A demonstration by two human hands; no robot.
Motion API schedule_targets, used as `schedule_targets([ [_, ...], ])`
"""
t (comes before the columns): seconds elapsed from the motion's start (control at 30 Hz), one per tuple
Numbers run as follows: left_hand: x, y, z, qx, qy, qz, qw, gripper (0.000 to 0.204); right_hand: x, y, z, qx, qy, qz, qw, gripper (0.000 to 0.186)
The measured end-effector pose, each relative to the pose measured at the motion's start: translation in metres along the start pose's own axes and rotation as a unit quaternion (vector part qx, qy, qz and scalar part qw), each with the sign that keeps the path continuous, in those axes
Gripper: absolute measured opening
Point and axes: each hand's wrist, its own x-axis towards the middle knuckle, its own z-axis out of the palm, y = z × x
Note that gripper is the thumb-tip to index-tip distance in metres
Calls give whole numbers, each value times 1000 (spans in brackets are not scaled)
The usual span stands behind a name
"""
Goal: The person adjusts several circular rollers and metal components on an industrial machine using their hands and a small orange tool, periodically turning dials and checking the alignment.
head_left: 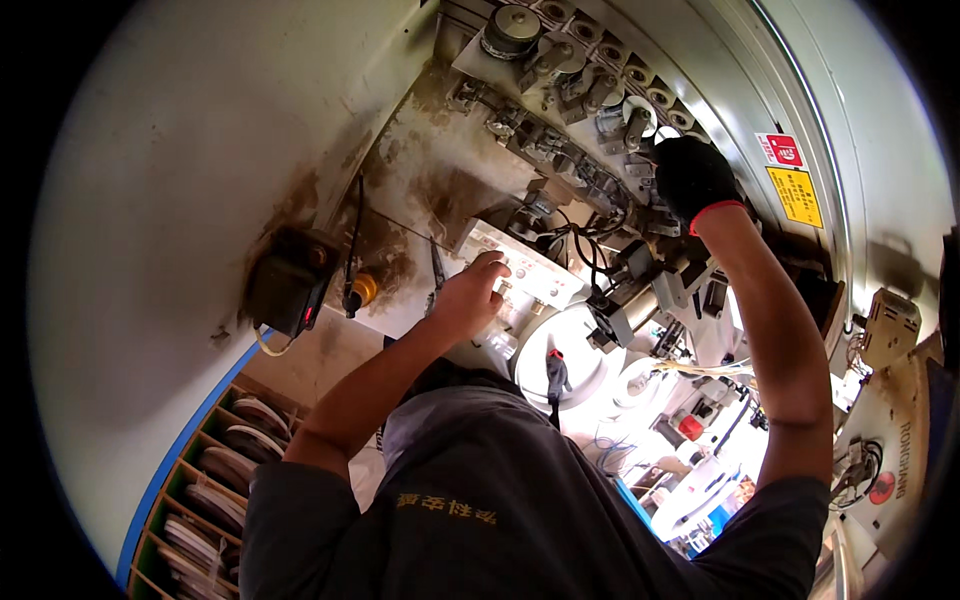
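Up among the rollers (568,58), at the machine's far right, the right hand (695,180) is sitting just beside a white disc (648,110), its black glove ending in a red cuff (712,213). Its fingers are pointing away from us, so whether they're clamping on something or staying apart, I cannot tell.

Lower and to the left, the bare left hand (470,298) is resting its fingertips on the near left part of the pale block (545,280). That block is lying aslant mid-picture, below the linkage (565,160), with holes showing along its face. The fingers are bending over it; whether they're pinching it, I cannot tell.

Black cables (590,255) are looping just right of the block. Over on the left, a black box (290,280) is showing a red light, and an orange bottle-like thing (363,289) is lying near it. Down at lower left, pale reels (225,465) are filling a rack (180,480).
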Motion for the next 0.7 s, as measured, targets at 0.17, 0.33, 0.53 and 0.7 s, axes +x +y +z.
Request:
schedule_targets([
  [0.17, 7, 7, 0, -14, 14, 37, 999, 33, 8, 5, 7, 7, -23, 8, 1000, 20],
  [0.33, 6, 1, 2, -18, 10, 16, 1000, 33, 23, 16, 23, 13, -31, -22, 999, 21],
  [0.53, 0, -8, 6, -13, 9, 16, 1000, 34, 35, 46, 22, -62, -62, -138, 986, 18],
  [0.7, -4, -9, 10, -21, 1, 3, 1000, 34, 25, 51, 30, -62, -4, -171, 983, 22],
])
